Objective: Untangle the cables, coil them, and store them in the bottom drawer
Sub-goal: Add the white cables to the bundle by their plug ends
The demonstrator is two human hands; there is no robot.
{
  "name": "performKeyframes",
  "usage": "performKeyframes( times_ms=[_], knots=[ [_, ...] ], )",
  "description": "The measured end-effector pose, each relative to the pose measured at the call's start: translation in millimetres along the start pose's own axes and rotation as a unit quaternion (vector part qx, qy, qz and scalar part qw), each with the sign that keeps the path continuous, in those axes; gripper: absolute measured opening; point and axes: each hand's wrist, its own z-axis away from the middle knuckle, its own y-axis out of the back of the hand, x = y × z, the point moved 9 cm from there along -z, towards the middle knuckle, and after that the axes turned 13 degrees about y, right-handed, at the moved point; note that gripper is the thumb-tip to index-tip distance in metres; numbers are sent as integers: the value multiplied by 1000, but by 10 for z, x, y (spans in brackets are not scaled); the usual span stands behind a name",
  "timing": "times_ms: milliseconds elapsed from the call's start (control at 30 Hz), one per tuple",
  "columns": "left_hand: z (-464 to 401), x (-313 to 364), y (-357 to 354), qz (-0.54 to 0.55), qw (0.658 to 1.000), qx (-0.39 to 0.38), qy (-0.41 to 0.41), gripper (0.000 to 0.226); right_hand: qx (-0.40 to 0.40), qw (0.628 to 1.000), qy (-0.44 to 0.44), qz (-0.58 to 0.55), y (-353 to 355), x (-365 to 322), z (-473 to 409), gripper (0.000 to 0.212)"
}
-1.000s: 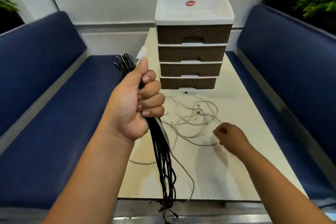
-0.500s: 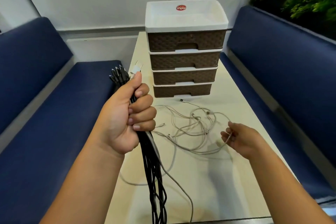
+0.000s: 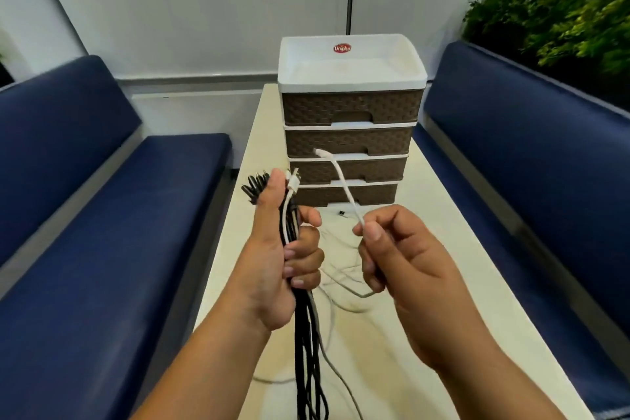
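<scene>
My left hand (image 3: 279, 259) grips a bundle of black cables (image 3: 308, 361) with one white cable among them; the plug ends stick up past my thumb and the rest hangs down off the frame's bottom. My right hand (image 3: 402, 266) pinches a white cable (image 3: 341, 181) near its end, and the plug end arcs up in front of the drawers. Loose white cables (image 3: 341, 278) lie tangled on the table between my hands. A brown four-drawer unit (image 3: 351, 140) with a white top stands at the table's far end; its bottom drawer (image 3: 347, 195) is closed.
The cream table (image 3: 460, 283) runs between two blue benches, the left bench (image 3: 102, 249) and the right bench (image 3: 545, 181). Green plants (image 3: 562, 10) stand behind the right bench. A small black plug (image 3: 341, 213) lies just before the drawers.
My right hand has lifted from the table with a white cable's end pinched in it, moving toward my left hand. The view has tilted up.
</scene>
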Motion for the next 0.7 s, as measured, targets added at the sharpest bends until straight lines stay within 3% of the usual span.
performKeyframes(
  times_ms=[133, 333, 467, 567, 700],
  knots=[
    [-37, -2, -11, -7, 999, 25, -23, 60, -40, 998, 43, 31, -306, -39, 29, 17],
    [-79, 5, 77, -17, 997, 69, -37, 30, -80, 986, 32, 141, -427, 121, 104, 13],
    [-73, 65, 89, 9, 996, 62, -60, 42, -85, 990, 21, 113, -449, 232, 158, 17],
    [-43, 188, 136, 32, 995, 47, -79, 46, -126, 990, -9, 62, -460, 538, 374, 44],
    [49, 495, 275, 74, 990, 30, -119, 49, -212, 967, -60, 130, -337, 1076, 778, 49]
  ],
)
